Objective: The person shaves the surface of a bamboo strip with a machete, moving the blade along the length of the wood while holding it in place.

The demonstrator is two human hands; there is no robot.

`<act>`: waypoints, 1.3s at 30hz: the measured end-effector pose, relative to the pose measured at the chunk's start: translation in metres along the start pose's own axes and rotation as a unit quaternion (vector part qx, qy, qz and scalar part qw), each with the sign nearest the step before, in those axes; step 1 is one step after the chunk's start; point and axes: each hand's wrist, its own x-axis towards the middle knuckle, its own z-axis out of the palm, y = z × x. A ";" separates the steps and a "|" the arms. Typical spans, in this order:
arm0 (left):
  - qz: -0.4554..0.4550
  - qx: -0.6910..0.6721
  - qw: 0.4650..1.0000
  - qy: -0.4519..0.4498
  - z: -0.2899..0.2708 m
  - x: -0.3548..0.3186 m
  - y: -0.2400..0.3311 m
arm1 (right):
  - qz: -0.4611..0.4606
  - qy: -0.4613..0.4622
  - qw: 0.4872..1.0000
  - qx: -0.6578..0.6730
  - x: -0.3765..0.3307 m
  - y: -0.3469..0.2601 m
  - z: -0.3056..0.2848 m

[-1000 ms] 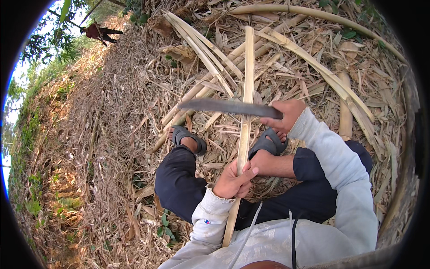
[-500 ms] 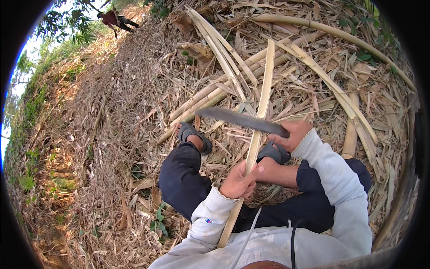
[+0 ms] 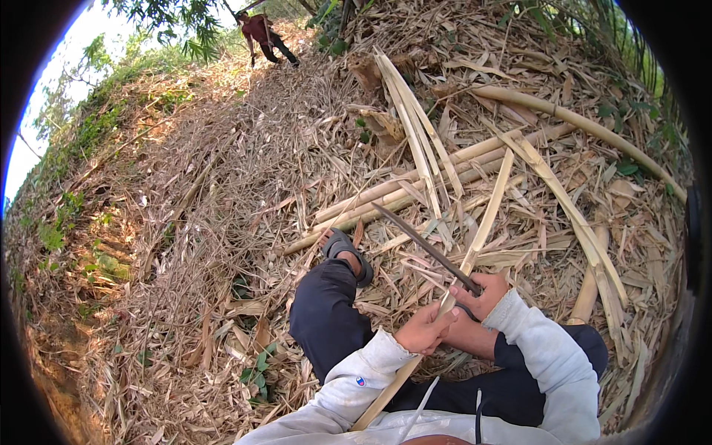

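Left hand (image 3: pixel 424 331) clamps the bamboo strip (image 3: pixel 486 215) low on its length, right hand (image 3: pixel 483 294) just beside it fisted round the knife (image 3: pixel 424 247) handle, and the strip runs up and away over the litter while the blade angles up-left across it, meeting it right above the left-hand grip.
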 end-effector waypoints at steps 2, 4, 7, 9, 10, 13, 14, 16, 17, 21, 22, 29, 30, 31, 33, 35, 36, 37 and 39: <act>0.020 0.013 1.000 -0.008 0.002 0.000 0.001 | 0.029 0.013 0.999 0.011 0.001 0.002 0.004; 0.027 0.015 0.999 -0.008 0.001 0.002 -0.001 | 0.019 0.041 0.998 0.045 -0.001 -0.002 0.006; 0.044 0.042 0.998 0.001 0.006 0.001 0.003 | 0.028 0.061 0.992 0.107 -0.002 0.003 0.010; 0.036 0.035 0.999 -0.001 0.002 0.004 -0.002 | 0.024 0.061 0.994 0.086 -0.001 0.007 0.013; 0.038 0.039 0.999 0.002 0.004 0.003 -0.003 | 0.021 0.062 0.995 0.076 -0.001 0.008 0.014; 0.041 0.059 0.997 0.010 0.009 0.001 0.001 | 0.017 0.070 0.994 0.082 -0.003 0.006 0.012; 0.045 0.051 0.998 0.005 0.008 0.002 -0.001 | 0.020 0.064 0.995 0.070 -0.003 0.008 0.013; 0.054 0.037 0.998 -0.004 0.005 0.004 -0.006 | 0.028 0.052 0.997 0.047 -0.001 0.013 0.014; 0.052 0.042 0.998 -0.002 0.006 0.004 -0.005 | 0.030 0.054 0.996 0.061 -0.002 0.013 0.014; 0.050 0.052 0.997 0.004 0.006 0.004 -0.005 | 0.036 0.055 0.994 0.087 -0.003 0.008 0.014; 0.051 0.052 0.997 0.005 0.005 0.004 -0.006 | 0.037 0.053 0.994 0.086 -0.003 0.008 0.014; 0.048 0.066 0.997 0.019 0.007 0.005 -0.006 | 0.046 0.052 0.993 0.095 -0.004 0.003 0.012; 0.048 0.064 0.997 0.021 0.007 0.005 -0.006 | 0.046 0.053 0.993 0.092 -0.004 0.002 0.012; 0.048 0.063 0.997 0.022 0.006 0.005 -0.007 | 0.045 0.053 0.994 0.090 -0.004 0.002 0.013; 0.040 0.063 0.997 0.023 0.006 0.006 -0.009 | 0.046 0.055 0.994 0.082 -0.003 0.006 0.014; 0.035 0.063 0.997 0.023 0.006 0.007 -0.010 | 0.047 0.057 0.994 0.078 -0.003 0.010 0.016; 0.033 0.062 0.997 0.022 0.007 0.007 -0.009 | 0.048 0.057 0.994 0.077 -0.003 0.011 0.016; 0.032 0.061 0.997 0.021 0.007 0.007 -0.008 | 0.048 0.057 0.994 0.077 -0.003 0.012 0.016; 0.033 0.061 0.997 0.020 0.006 0.007 -0.009 | 0.065 0.052 0.991 0.101 -0.002 0.011 0.017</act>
